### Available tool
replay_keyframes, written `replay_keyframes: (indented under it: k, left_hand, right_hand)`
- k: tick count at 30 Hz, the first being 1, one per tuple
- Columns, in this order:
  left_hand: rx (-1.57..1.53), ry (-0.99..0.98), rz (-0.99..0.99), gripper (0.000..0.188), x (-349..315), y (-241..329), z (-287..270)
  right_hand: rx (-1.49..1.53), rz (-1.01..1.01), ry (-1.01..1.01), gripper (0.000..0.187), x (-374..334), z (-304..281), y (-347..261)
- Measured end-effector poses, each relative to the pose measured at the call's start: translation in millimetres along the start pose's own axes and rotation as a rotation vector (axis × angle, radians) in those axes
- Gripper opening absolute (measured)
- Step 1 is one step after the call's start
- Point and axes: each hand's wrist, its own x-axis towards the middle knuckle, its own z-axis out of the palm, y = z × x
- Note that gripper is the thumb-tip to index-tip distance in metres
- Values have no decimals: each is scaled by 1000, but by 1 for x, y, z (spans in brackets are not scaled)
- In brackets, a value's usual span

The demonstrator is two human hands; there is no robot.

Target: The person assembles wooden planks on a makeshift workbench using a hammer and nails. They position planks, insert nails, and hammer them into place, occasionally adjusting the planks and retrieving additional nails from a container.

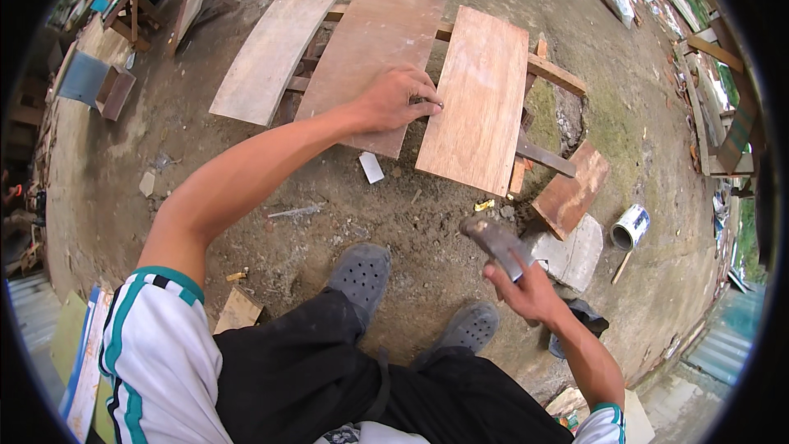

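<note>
My left hand (400, 99) is closed in a pinch at the left edge of the right plywood board (475, 103). A tiny dark thing shows at its fingertips, too small to make out. Under the left wrist lies the middle plywood board (374, 41). My right hand (528, 292) is wrapped round a hammer (498, 247), held low in front of me, apart from the boards. Its metal head points up and left, toward the boards. A paler third board (275, 53) lies farther left. Wooden battens (557, 76) run beneath the boards.
A short brown board (573, 189) leans by a concrete block (573, 255) on the right. Beyond it a tin can (630, 226) lies tipped over, with a stick beside it. Wooden frames (136, 12) stand at the far left. My clogs (362, 279) are on the dirt ground.
</note>
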Motion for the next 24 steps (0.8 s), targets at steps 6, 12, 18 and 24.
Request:
replay_keyframes:
  k: [6,12,18,24]
  left_hand:
    - [29,7,20,15,6,0,2]
    - [60,19,14,13,0,4,1]
    - [79,47,43,14,0,1,4]
    - [69,87,98,13,0,-1,5]
  right_hand:
    - [64,-70,301,56,55,-44,-69]
    - [172,-88,305,56,90,-45,-101]
    - [-86,-202,443,53,118,-32,-108]
    - [-131,-125,405,49,132,-32,-104]
